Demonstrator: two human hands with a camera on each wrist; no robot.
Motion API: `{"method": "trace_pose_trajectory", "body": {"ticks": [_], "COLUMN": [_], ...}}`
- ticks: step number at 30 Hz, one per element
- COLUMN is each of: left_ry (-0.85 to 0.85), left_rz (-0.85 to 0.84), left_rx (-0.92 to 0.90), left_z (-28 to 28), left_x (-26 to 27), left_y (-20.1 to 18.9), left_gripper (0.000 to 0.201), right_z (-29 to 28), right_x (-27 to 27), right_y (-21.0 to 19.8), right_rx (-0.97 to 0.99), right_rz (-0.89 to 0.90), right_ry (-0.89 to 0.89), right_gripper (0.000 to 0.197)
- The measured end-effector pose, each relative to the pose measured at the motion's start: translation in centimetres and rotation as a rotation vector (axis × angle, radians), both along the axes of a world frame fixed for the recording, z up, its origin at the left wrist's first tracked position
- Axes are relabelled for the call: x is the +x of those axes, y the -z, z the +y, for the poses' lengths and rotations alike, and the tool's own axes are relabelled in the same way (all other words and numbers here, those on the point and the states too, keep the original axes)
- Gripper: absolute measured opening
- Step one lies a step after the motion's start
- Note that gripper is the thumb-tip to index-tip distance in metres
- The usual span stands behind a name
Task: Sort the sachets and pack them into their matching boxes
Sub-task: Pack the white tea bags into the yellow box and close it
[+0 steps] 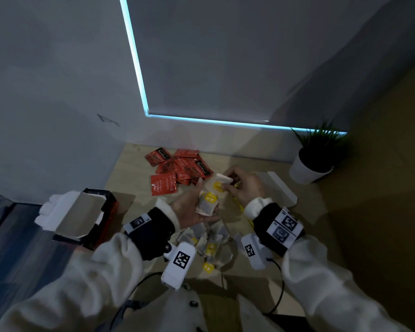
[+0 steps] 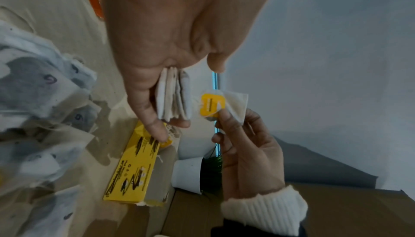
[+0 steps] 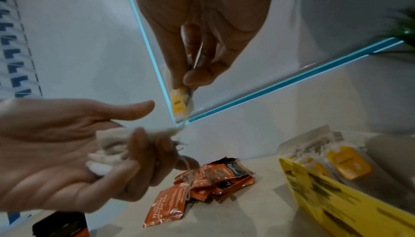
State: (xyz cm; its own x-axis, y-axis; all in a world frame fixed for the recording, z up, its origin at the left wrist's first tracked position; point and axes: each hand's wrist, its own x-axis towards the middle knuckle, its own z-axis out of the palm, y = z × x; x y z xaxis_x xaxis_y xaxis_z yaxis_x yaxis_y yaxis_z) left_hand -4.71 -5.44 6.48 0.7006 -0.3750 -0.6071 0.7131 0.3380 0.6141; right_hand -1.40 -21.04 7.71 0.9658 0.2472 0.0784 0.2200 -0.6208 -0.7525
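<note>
While my left hand (image 1: 197, 209) cups a stack of tea bags (image 1: 207, 203), my right hand (image 1: 243, 188) pinches one tea bag (image 1: 222, 183) beside it, and the yellow box (image 3: 336, 193) holds more.

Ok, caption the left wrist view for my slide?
Left hand holds stacked tea bags while right hand pinches another yellow-tagged bag.

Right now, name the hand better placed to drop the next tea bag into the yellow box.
Right. The right hand already pinches a yellow-tagged tea bag and is nearer the open yellow cardboard box; the left hand grips a stack of tea bags.
</note>
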Motion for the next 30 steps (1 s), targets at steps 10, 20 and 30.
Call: {"method": "trace_pose_trajectory", "body": {"ticks": [10, 20, 30], "left_ry": [0.074, 0.157, 0.121], "left_rz": [0.057, 0.047, 0.039], "left_rx": [-0.026, -0.166, -0.264], "left_z": [1.0, 0.6, 0.7], "left_x": [-0.4, -0.9, -0.7], "left_y": [0.3, 0.2, 0.7], "left_gripper": [0.073, 0.067, 0.074], "right_z": [-0.8, 0.7, 2.4], "right_x": [0.0, 0.8, 1.0], "right_y": [-1.1, -1.6, -1.1], "right_rx": [-0.034, -0.003, -0.255], "right_rz": [0.025, 0.304, 0.101], "right_ry": [-0.215, -0.499, -0.481], "right_gripper": [0.03, 0.05, 0.045]}}
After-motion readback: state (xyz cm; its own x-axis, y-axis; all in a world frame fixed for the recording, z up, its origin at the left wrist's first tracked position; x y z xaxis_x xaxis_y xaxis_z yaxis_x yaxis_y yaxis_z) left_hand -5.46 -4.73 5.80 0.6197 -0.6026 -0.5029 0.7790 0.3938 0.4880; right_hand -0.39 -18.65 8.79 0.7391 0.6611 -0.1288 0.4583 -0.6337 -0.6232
